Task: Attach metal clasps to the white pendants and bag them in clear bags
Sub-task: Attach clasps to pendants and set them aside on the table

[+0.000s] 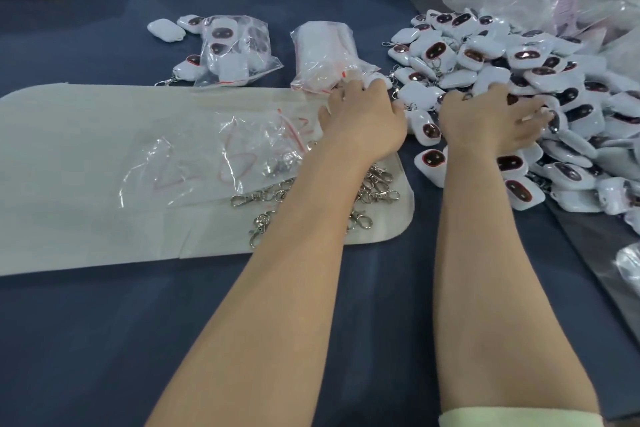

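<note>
The fingertips of the left grip (363,118) are hidden at the mouth of a clear bag (322,55), so grasping cannot be told. The right grip (491,121) is laid released, fingers spread, on the pile of white pendants (519,62) at the right of the bench (104,340). Metal clasps (258,196) on a pale sheet (86,156) are partly covered by the left forearm (304,218), and the pile is cut off at right.

**A:** Where can I pass?

**B:** I see bare dark blue tabletop (173,340) all along the near side of the pale rounded felt mat (86,149). The mat's left half is free too.

**A:** And what blocks me?

**B:** Scattered silver metal clasps (377,191) and crumpled clear plastic bags (207,156) crowd its right half. A heap of white pendants with dark oval faces (519,80) lies right of it, and stuffed clear bags (239,55) lie just beyond.
</note>
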